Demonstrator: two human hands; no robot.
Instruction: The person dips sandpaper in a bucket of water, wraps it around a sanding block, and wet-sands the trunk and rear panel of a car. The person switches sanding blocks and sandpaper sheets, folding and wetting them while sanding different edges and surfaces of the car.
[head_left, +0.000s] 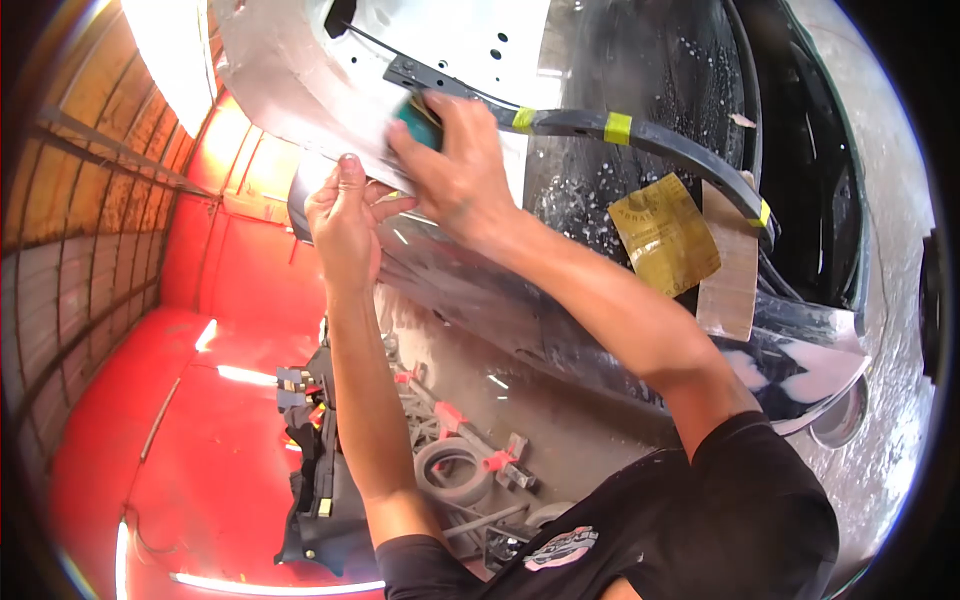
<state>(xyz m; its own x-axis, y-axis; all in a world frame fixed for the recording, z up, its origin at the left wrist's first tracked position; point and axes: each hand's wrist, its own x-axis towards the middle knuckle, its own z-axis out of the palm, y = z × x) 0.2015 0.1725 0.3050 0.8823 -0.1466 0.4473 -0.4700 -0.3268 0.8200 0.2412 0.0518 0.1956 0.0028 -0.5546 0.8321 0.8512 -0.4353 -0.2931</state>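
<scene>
In the head view, my right hand [458,165] is closed round a teal sanding block [420,122], slightly blurred, against the white-grey surface of a car body panel [300,75]. Lower left of it, my left hand [345,215] is at the panel's lower edge. Its thumb lies on the upper side and its fingers bend at the rim, partly hidden. A dark curved trim strip [570,124] with yellow-green tape crosses the body just right of my right hand.
A yellow-brown abrasive sheet [665,235] and a piece of cardboard [728,265] lie on the dark, speckled bodywork. Below are a grey ring-shaped object [453,470], stands with pink-red parts [500,460] and black parts [320,460]. A red wall [240,270] is at left.
</scene>
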